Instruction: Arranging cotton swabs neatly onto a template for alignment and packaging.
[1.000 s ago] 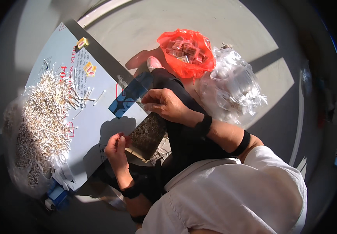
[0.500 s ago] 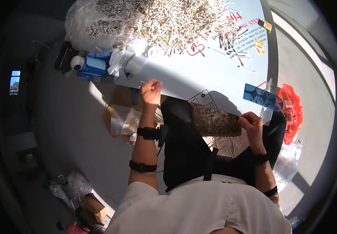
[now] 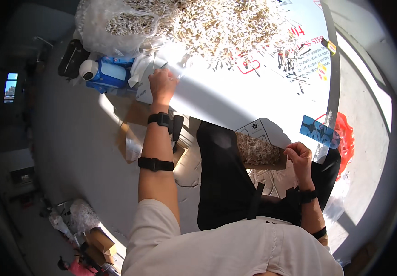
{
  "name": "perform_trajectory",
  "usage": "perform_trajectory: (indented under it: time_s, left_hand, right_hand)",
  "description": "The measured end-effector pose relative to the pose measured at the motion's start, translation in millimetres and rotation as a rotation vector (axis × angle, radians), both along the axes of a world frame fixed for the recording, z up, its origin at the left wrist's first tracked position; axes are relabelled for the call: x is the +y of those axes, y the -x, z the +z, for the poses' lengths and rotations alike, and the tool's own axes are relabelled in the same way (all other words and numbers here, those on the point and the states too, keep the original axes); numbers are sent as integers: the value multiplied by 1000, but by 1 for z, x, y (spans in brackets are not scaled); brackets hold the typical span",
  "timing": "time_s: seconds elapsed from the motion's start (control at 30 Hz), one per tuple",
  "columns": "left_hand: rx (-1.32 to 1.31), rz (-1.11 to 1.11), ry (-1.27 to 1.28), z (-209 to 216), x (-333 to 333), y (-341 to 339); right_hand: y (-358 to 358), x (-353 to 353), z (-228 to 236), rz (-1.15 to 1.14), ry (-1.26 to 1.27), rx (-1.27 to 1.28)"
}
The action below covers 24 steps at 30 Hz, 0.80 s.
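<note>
At the table's left front edge, my left hand is over some clear plastic, beside white tissue-like material. Its fingers are bent together, and whatever they hold is hidden. My right hand is by the right end of an open cardboard box, just below the table's front edge. Its thumb and forefinger are pinched together; I cannot make out anything between them. Cotton swabs fill the box. A large heap of loose cotton swabs covers the back of the table, with a clear plastic bag of swabs at its left.
Left of the table edge are a blue-and-white bottle and a black case. Dark-tipped swabs lie to the right. Patterned blue tape marks the right corner, near a red bag. Cardboard boxes stand on the floor.
My left hand has moved forward and left, from the table's front edge to the clear plastic. My right hand remains pinched by the box. The view has shifted slightly.
</note>
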<state>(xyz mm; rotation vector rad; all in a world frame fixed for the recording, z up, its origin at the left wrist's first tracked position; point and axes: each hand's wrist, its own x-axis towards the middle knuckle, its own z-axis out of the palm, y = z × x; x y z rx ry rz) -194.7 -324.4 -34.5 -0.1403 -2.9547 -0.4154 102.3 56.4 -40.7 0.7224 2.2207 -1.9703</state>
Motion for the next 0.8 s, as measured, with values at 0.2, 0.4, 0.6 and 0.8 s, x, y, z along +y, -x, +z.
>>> perform_trajectory:
  time_s: [0.2, 0.4, 0.6, 0.8]
  left_hand:
    - [-7, 63, -184, -17, -24, 11]
    - [474, 63, -89, -17, -9, -1]
    - [293, -293, -266, 0, 43, 9]
    - [220, -128, 103, -9, 78, 27]
  right_hand:
    - [9, -5, -1, 24, 6, 2]
    - [8, -3, -5, 49, 2, -26]
    - [9, -5, -3, 65, -33, -18]
    - [9, -10, 0, 74, -68, -18]
